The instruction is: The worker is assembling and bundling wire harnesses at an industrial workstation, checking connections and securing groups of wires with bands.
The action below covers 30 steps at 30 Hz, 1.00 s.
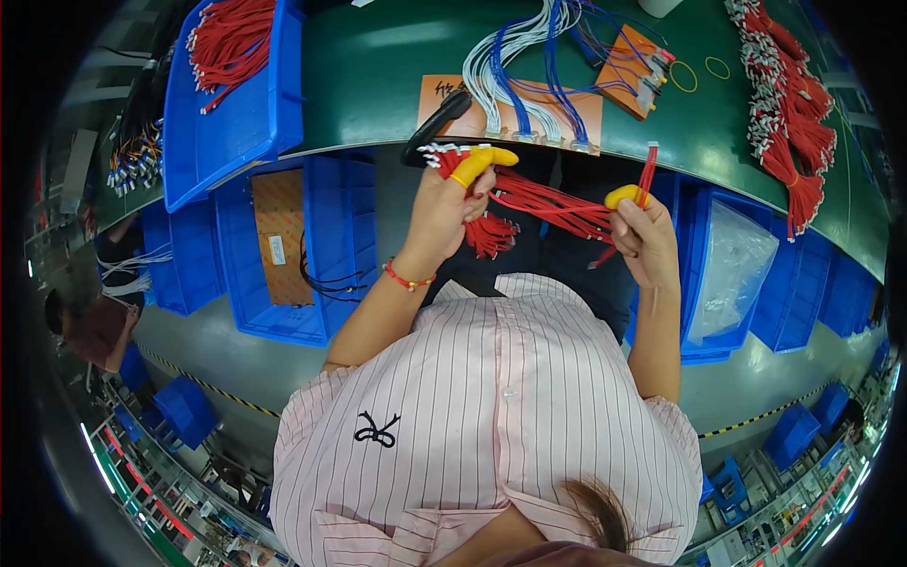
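The left hand clenches a bundle of thin red wires just below the green bench edge, while the right hand pinches what looks like a single strand between a yellow rubber finger cot and fingers. Drawing one wire straight out, with the bundle gripped firmly near its white terminals, probably avoids tangling the limp, glossy leads.

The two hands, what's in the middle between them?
In the head view, red wires stretch across the gap from the left hand to the right hand. Each hand grips them, with a yellow finger cot on a fingertip.
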Available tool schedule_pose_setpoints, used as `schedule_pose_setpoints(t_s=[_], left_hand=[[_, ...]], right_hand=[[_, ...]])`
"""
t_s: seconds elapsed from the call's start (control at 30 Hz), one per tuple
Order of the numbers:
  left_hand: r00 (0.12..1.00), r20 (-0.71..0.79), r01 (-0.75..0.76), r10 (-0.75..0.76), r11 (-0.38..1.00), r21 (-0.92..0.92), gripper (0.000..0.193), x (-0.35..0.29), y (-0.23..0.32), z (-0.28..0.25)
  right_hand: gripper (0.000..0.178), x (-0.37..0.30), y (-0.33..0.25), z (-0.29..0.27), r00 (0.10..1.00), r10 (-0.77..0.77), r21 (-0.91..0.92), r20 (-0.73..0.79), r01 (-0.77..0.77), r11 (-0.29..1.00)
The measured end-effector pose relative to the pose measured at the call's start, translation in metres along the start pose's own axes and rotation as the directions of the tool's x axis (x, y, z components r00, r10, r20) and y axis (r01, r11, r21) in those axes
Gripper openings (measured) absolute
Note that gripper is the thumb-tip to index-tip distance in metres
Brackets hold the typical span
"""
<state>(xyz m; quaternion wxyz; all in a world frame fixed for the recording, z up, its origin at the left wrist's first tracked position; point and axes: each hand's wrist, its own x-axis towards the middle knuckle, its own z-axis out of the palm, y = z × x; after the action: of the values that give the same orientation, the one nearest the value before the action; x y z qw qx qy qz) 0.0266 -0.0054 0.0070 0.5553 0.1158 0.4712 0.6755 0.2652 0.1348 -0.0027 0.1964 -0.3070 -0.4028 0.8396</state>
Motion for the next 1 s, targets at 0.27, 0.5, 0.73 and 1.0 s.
schedule_pose_setpoints(t_s=[0.27,0.5,0.73,1.0], left_hand=[[1.0,-0.022,-0.003,0.005,0.997,0.082,0.026,0.009,0.001,0.003],[0.999,-0.029,-0.03,0.033,0.991,0.127,0.025,0.009,0.003,0.002],[0.998,-0.067,0.008,-0.002,0.996,0.085,0.026,0.012,0.005,0.002],[0.998,-0.064,-0.008,0.01,1.0,0.029,0.027,0.012,0.003,0.005]], right_hand=[[0.023,0.015,0.012,0.027,0.998,-0.021,0.199,0.052,0.01,0.98],[0.023,0.026,0.016,0.05,0.977,-0.095,-0.113,-0.191,0.075,0.991],[0.023,0.027,0.013,0.054,0.946,-0.15,-0.165,-0.286,0.106,0.981],[0.022,0.031,0.014,0.057,0.929,-0.176,-0.185,-0.324,0.121,0.975]])
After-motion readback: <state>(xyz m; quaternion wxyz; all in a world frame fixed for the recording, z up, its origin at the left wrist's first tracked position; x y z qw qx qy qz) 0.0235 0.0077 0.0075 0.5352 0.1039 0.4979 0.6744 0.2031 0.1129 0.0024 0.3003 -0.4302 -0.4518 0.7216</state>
